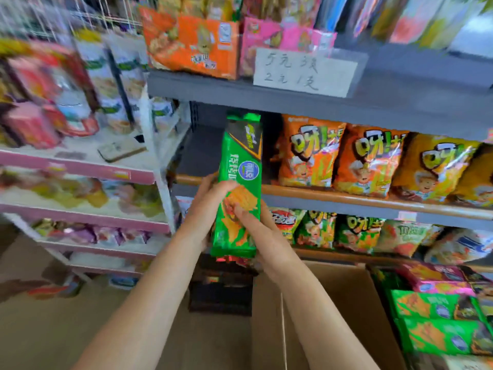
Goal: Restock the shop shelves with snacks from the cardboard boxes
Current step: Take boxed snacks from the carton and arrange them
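Green snack packet stands upright in front of the grey shelf, its lower part covered by both hands and a red packet edge just showing beneath it. Left hand curls its fingers over the packet's left edge; right hand wraps it from the right, fingers pressed on the front. Orange bags stand just beside it. Left-hand racks are blurred. Cardboard box, cut off below, holds more green packets.

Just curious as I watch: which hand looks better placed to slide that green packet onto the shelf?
Probably the left hand: it grips the green packet on the side toward the shelf gap, while the right hand holds lower.
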